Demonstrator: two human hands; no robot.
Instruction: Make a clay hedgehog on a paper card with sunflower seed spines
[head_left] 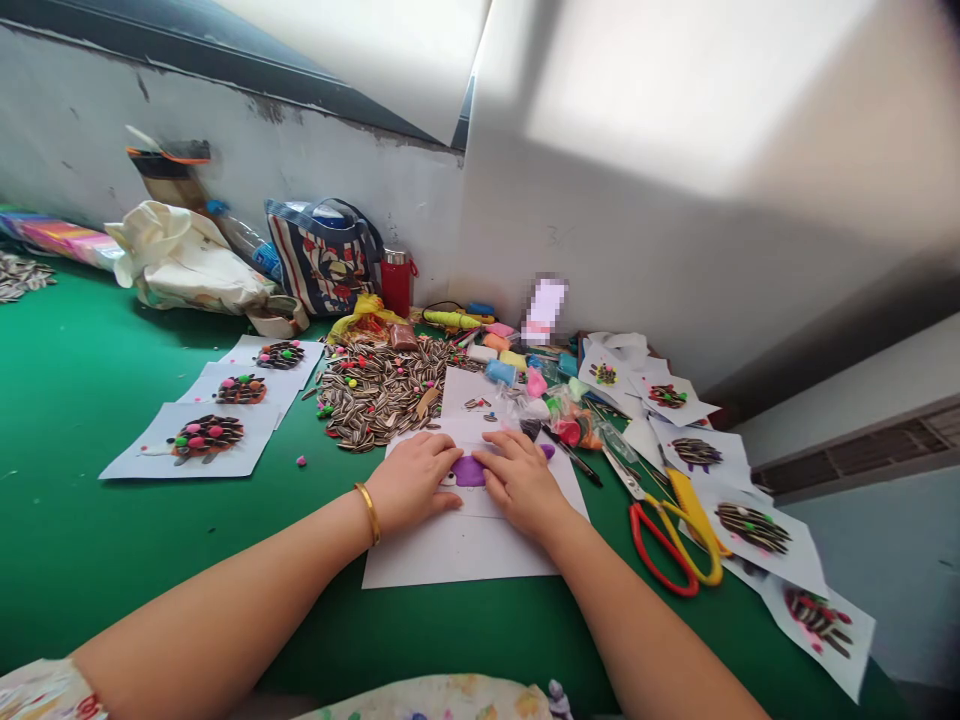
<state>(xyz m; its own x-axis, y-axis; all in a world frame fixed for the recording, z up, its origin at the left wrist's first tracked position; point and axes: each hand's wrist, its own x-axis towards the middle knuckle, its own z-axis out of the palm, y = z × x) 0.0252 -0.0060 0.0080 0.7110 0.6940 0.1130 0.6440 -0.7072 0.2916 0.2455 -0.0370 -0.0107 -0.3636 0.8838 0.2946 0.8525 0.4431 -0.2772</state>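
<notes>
"How are the arms set?"

"Both forearms come in over the near edge of the green table (420, 640) and slant toward each other; the left wrist, ringed by a gold bracelet (367, 514), lies at the left edge of the white paper (457, 555); the right forearm covers that paper's near right corner."

"And the left hand?"

"The left hand (420, 482) is back upward, its fingers stretched and lying side by side, the thumb apart and pointing inward; the tips are at the left end of the purple shape (470, 471), by a small white round piece (448, 479)."

"The right hand?"

"The right hand (527, 482) is also back upward, fingers slightly spread and bent down onto the purple shape, hiding part of it; I see no pinch in either hand, though how hard they press I cannot tell."

"Where exactly is the purple shape?"

"On the paper, closer to its far edge than to its near one; both hands frame it."

"What lies around?"

"Striped seeds (375, 390) are heaped beyond the paper's far left corner; scissors (675, 545) lie off its right edge, blades pointing away from the table's near edge; a black pen (577, 460) lies by the far right corner."
</notes>
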